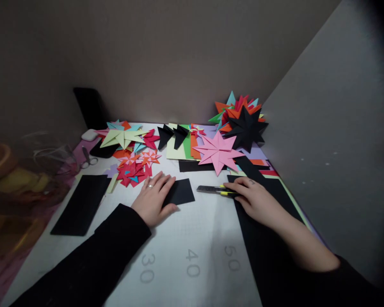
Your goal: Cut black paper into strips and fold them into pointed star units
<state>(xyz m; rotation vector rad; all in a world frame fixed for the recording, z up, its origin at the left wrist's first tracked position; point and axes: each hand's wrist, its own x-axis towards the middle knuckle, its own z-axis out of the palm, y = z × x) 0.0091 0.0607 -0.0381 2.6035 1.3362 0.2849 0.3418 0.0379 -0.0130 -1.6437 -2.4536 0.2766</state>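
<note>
Under the fingers of my left hand (156, 198) lies a small black paper piece (181, 192), flat on the white mat. That hand rests on it with its fingers stretched out and a ring on one of them. To the right, my right hand (252, 196) is closed around a black and yellow utility knife (211, 189), which points left toward the paper. Beneath the right hand and forearm is a large black paper sheet (259, 238). A pink folded paper star (218, 151) sits just beyond the knife.
Folded stars (124, 137) in several colours cover the back left, near scissors (88, 158). A black star (247, 128) leans with others at the back right. Two black folded pieces (181, 135) lie between. A black paper stack (81, 204) is at left. Grey walls enclose the back and right.
</note>
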